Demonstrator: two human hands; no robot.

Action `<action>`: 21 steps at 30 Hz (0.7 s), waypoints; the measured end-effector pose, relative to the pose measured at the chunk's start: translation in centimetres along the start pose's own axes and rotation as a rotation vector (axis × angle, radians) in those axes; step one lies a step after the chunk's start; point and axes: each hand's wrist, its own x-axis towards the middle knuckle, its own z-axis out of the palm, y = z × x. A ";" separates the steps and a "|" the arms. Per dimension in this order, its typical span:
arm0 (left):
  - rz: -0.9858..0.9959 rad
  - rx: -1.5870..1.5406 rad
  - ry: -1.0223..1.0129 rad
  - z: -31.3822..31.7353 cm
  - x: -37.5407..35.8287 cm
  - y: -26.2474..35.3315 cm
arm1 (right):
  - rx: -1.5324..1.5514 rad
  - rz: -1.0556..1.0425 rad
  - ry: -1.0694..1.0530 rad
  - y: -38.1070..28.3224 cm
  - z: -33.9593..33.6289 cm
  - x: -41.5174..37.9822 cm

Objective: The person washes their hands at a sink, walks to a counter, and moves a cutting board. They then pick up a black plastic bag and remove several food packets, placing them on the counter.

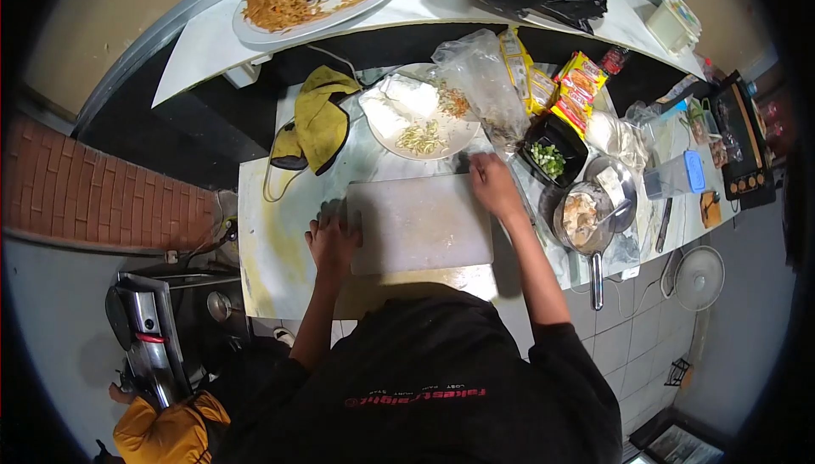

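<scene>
Whitish rectangular cutting board (pixel 422 224), rounded corners

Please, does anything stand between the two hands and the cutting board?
Nothing visible: the left hand is at the left edge of the cutting board, the right hand at its far right corner.

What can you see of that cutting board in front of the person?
The cutting board is a whitish rectangular slab with rounded corners, apparently plastic, faintly marked. It lies flat on the worktop, just nearer the person than the plate. The left grip is at its left edge, the right grip at its far right corner; both seem to touch it.
</scene>
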 end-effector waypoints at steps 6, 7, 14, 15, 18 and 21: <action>-0.043 -0.018 0.011 -0.1 -1.8 -0.5 | -0.056 0.196 0.026 -0.1 0.1 -8.4; -0.074 -0.043 -0.046 -0.3 -2.1 -0.2 | -0.058 0.195 0.026 0.2 0.3 -9.5; -0.015 -0.084 0.001 1.2 -2.8 -0.9 | -0.013 0.209 0.066 -0.3 1.2 -12.6; -0.027 -0.046 -0.013 1.4 -2.5 -0.9 | 0.009 0.229 0.072 -0.3 1.2 -12.4; -0.027 0.073 -0.058 1.2 -3.0 -1.1 | 0.034 0.214 0.068 0.1 1.4 -13.1; -0.040 0.152 -0.112 0.4 -3.9 -1.7 | 0.072 0.129 0.068 0.4 1.5 -14.0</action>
